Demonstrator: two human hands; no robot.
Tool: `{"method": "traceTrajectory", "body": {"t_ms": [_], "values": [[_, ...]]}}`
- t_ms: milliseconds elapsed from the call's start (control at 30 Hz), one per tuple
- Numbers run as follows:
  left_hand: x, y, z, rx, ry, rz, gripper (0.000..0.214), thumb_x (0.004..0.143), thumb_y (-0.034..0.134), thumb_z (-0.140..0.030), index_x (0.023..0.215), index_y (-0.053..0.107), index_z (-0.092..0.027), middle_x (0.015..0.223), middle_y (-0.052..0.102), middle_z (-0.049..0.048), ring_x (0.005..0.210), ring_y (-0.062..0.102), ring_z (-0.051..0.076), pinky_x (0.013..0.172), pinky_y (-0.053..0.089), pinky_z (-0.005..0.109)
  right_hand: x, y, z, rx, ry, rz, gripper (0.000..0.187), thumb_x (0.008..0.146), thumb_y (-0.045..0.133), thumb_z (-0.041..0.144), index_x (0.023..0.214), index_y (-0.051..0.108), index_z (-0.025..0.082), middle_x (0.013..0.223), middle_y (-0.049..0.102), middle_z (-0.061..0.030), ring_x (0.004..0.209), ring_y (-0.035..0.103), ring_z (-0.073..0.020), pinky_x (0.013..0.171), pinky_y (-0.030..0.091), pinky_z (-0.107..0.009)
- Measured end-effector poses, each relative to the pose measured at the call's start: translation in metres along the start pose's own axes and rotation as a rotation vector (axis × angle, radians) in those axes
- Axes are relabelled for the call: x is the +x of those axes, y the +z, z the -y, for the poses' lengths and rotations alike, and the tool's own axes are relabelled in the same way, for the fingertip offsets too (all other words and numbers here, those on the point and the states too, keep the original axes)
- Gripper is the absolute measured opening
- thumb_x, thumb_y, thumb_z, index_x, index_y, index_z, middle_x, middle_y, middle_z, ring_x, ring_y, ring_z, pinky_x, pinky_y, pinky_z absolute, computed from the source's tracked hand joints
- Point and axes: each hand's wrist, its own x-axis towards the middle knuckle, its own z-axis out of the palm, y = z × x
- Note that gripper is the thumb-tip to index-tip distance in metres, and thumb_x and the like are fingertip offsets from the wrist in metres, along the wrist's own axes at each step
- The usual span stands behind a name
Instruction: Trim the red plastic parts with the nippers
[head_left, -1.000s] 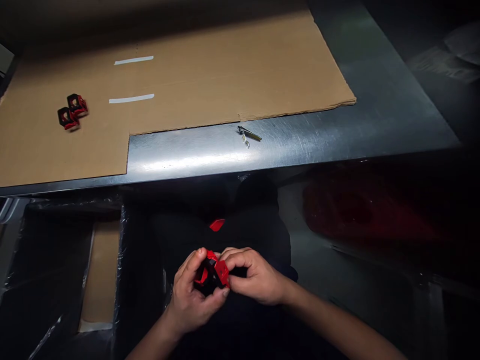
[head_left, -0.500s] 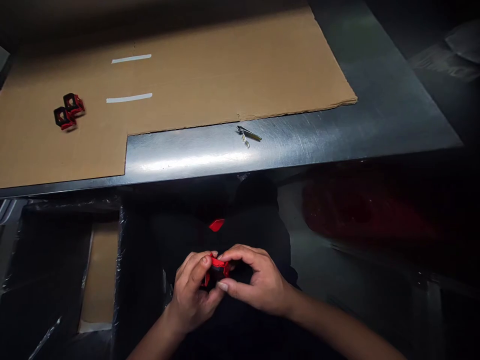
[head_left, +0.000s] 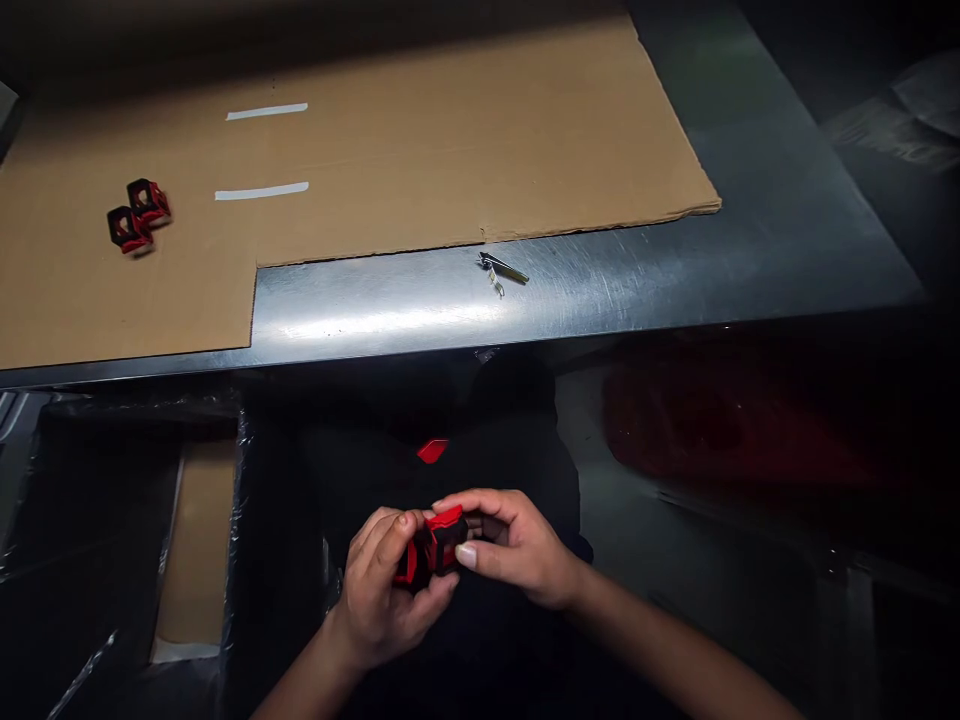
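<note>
Both hands hold one small red and black plastic part (head_left: 433, 545) low in front of me, below the table edge. My left hand (head_left: 382, 590) cups it from the left with the fingers curled round it. My right hand (head_left: 514, 545) pinches its right side between thumb and forefinger. A small red piece (head_left: 433, 451) lies on the dark surface just above the hands. Two more red and black parts (head_left: 137, 215) sit side by side on the cardboard at the far left.
A brown cardboard sheet (head_left: 390, 150) with two white tape strips (head_left: 261, 150) covers most of the steel table (head_left: 750, 250). A small metal clip (head_left: 501, 270) lies on the bare steel. A plastic-lined box (head_left: 120, 530) stands at lower left.
The hands have turned the part between them; the right thumb and forefinger now pinch its right end. The hands stayed in place.
</note>
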Motion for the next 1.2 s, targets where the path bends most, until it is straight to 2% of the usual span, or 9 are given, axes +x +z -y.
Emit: {"method": "traceTrajectory", "body": {"t_ms": [100, 267, 500, 633, 767, 933, 1067, 1133, 1200], "values": [[0.000, 0.000, -0.001, 0.011, -0.009, -0.024, 0.077, 0.087, 0.071, -0.025, 0.153, 0.032, -0.016, 0.106, 0.069, 0.0117, 0.091, 0.067, 0.022, 0.074, 0.063, 0.036, 0.002, -0.003, -0.001, 0.124, 0.070, 0.048, 0.032, 0.085, 0.075, 0.025, 0.116, 0.072, 0.023, 0.105, 0.077, -0.0048, 0.087, 0.073, -0.0146, 0.081, 0.058, -0.027], [-0.001, 0.000, -0.002, -0.010, -0.032, -0.036, 0.078, 0.087, 0.072, -0.039, 0.152, 0.034, -0.017, 0.114, 0.066, 0.0138, 0.101, 0.067, 0.023, 0.079, 0.065, 0.038, 0.005, -0.005, -0.005, 0.207, 0.146, 0.105, 0.031, 0.085, 0.074, 0.031, 0.112, 0.075, 0.015, 0.094, 0.076, -0.0072, 0.082, 0.070, -0.0156, 0.082, 0.055, -0.029], [-0.003, 0.001, -0.003, -0.030, -0.057, -0.029, 0.086, 0.087, 0.071, -0.047, 0.154, 0.030, -0.014, 0.126, 0.060, 0.0176, 0.116, 0.062, 0.026, 0.090, 0.062, 0.039, 0.008, -0.002, -0.009, 0.338, 0.273, 0.046, 0.033, 0.077, 0.080, 0.034, 0.098, 0.074, 0.010, 0.078, 0.071, -0.0049, 0.063, 0.066, -0.0117, 0.059, 0.054, -0.022], [-0.002, 0.000, -0.002, -0.037, -0.099, 0.014, 0.088, 0.086, 0.070, -0.051, 0.155, 0.028, -0.015, 0.130, 0.060, 0.0180, 0.117, 0.063, 0.026, 0.091, 0.062, 0.041, 0.007, -0.002, -0.011, 0.412, 0.310, 0.032, 0.036, 0.074, 0.084, 0.034, 0.097, 0.069, 0.011, 0.075, 0.072, -0.0042, 0.058, 0.066, -0.0113, 0.053, 0.056, -0.020], [-0.002, -0.001, -0.002, -0.048, -0.126, 0.105, 0.086, 0.087, 0.068, -0.051, 0.155, 0.028, -0.017, 0.128, 0.063, 0.0173, 0.114, 0.066, 0.027, 0.090, 0.062, 0.042, 0.007, -0.001, -0.011, 0.415, 0.325, 0.048, 0.038, 0.073, 0.086, 0.035, 0.093, 0.065, 0.011, 0.066, 0.070, -0.0021, 0.049, 0.062, -0.0092, 0.047, 0.052, -0.017], [-0.002, -0.001, -0.004, -0.043, -0.205, 0.226, 0.081, 0.082, 0.074, -0.037, 0.151, 0.035, -0.019, 0.133, 0.059, 0.0189, 0.121, 0.062, 0.032, 0.094, 0.061, 0.050, 0.009, 0.001, -0.007, 0.324, 0.337, 0.024, 0.034, 0.070, 0.089, 0.031, 0.081, 0.063, 0.011, 0.063, 0.067, 0.0013, 0.044, 0.055, -0.0049, 0.043, 0.045, -0.015], [-0.002, 0.000, -0.004, -0.112, -0.270, 0.208, 0.079, 0.080, 0.075, -0.027, 0.149, 0.038, -0.022, 0.130, 0.061, 0.0165, 0.119, 0.063, 0.031, 0.095, 0.060, 0.050, 0.010, 0.000, -0.001, 0.181, 0.346, 0.048, 0.035, 0.071, 0.088, 0.038, 0.078, 0.064, 0.012, 0.061, 0.065, 0.0025, 0.046, 0.054, -0.0054, 0.045, 0.043, -0.017], [-0.005, -0.001, -0.001, -0.195, -0.334, 0.169, 0.074, 0.080, 0.077, -0.033, 0.146, 0.044, -0.024, 0.130, 0.061, 0.0152, 0.120, 0.063, 0.032, 0.095, 0.059, 0.051, 0.011, -0.003, 0.014, -0.011, 0.274, 0.034, 0.035, 0.079, 0.079, 0.046, 0.085, 0.069, 0.013, 0.063, 0.067, 0.0004, 0.051, 0.058, -0.0086, 0.050, 0.047, -0.021], [-0.009, 0.000, 0.003, -0.317, -0.415, 0.112, 0.074, 0.079, 0.079, -0.043, 0.144, 0.047, -0.027, 0.133, 0.060, 0.0149, 0.122, 0.060, 0.032, 0.093, 0.060, 0.049, 0.018, -0.010, 0.038, -0.353, 0.062, -0.083, 0.032, 0.088, 0.071, 0.047, 0.095, 0.073, 0.016, 0.073, 0.071, -0.0034, 0.063, 0.065, -0.0134, 0.060, 0.053, -0.026]]}}
